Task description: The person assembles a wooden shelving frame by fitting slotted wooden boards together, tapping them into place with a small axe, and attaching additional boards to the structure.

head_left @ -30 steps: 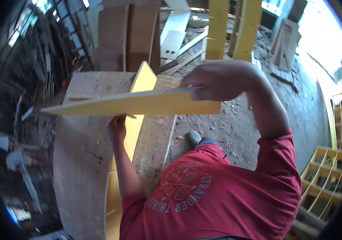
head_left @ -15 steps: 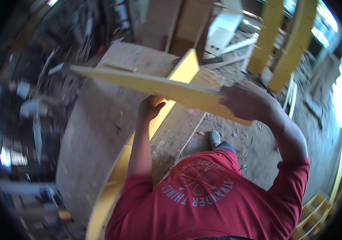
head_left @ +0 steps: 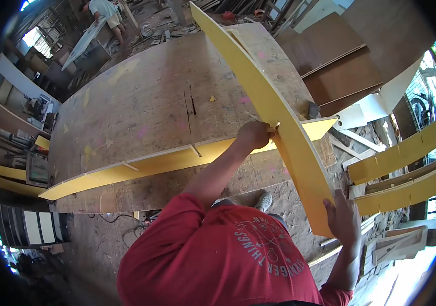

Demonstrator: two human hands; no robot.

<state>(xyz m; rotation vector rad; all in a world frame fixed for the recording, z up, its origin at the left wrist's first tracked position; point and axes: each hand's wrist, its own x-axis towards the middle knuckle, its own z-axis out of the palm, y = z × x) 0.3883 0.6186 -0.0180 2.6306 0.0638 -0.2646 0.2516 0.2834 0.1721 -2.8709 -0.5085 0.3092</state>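
A long yellow board [head_left: 162, 158] stands on edge across the worktable, with slots cut in its upper edge. Another yellow board [head_left: 251, 84] crosses it near its right end, and the two meet at the crossing. My left hand [head_left: 253, 135] is closed on the long board just left of that crossing; its fingertips are partly hidden. At the near end of the crossing board, my right hand [head_left: 344, 217] grips the edge, thumb on the face towards me.
The wooden worktable [head_left: 141, 112] carries paint marks and a dark crack. More slotted yellow boards [head_left: 401, 153] are at the right. Brown panels [head_left: 330, 46] lean behind the table. A person [head_left: 107, 15] bends over a pale panel at the far left.
My view has swung, so the table and long board now lie more across it. The crossing board appears turned, its near end lower, with my right hand on that end. My left hand stays by the crossing.
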